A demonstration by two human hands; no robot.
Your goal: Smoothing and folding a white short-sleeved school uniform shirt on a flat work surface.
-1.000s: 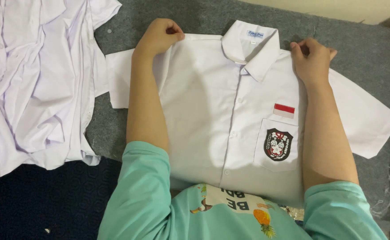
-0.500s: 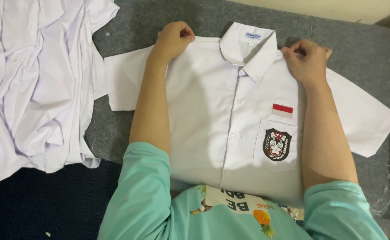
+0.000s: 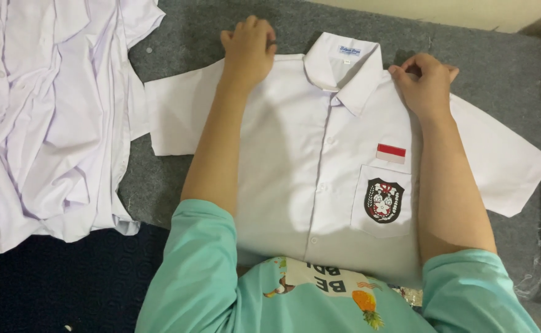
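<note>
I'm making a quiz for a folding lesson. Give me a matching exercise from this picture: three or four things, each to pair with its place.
1. left hand
2. right hand
3. crest badge
4. pile of white shirts

a. on the chest pocket
b. on the shirt's shoulder, right of the collar
c. heaped on the left of the picture
d. on the shirt's shoulder, left of the collar

Pairs: 1-d, 2-b, 3-a, 4-c

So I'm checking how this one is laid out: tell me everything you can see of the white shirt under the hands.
The white shirt is short-sleeved, of thin woven-looking cloth, lying flat, front up and buttoned on the grey carpet, collar away from the person, sleeves spread. Its chest pocket bears a dark shield badge under a red-and-white patch. The left hand and right hand pinch its shoulders beside the collar, forearms resting along it.
</note>
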